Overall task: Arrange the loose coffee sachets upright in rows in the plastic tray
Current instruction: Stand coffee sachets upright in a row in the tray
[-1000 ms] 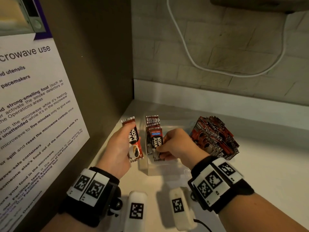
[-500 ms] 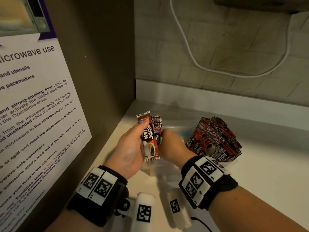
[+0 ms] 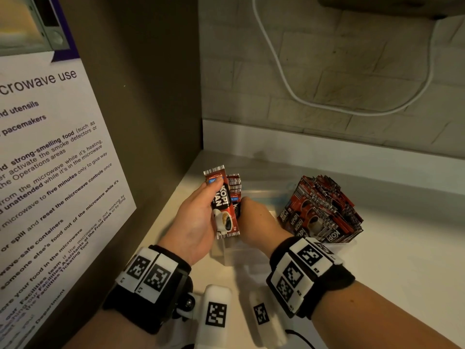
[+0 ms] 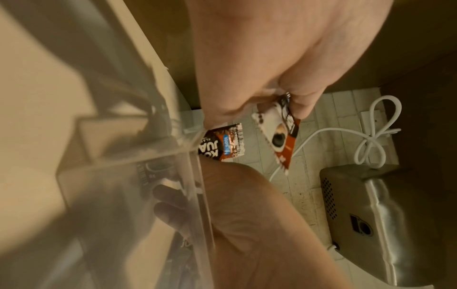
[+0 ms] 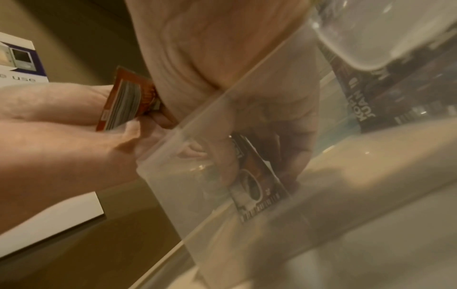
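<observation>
Right now | left hand [image 3: 195,222] grips one coffee sachet [image 3: 224,205] upright, just above plastic tray [image 3: 251,250] | right hand [image 3: 256,222] inside tray, pinching a standing sachet [image 5: 257,181] | loose sachets [image 3: 322,210] heaped at right

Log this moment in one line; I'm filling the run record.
left hand: holds sachet upright | right hand: steadies sachet row in plastic tray | loose pile: waiting

left hand [image 3: 193,222] carried its sachet [image 3: 222,205] rightward, now beside right hand [image 3: 256,222] — over the tray [image 3: 264,195]
</observation>
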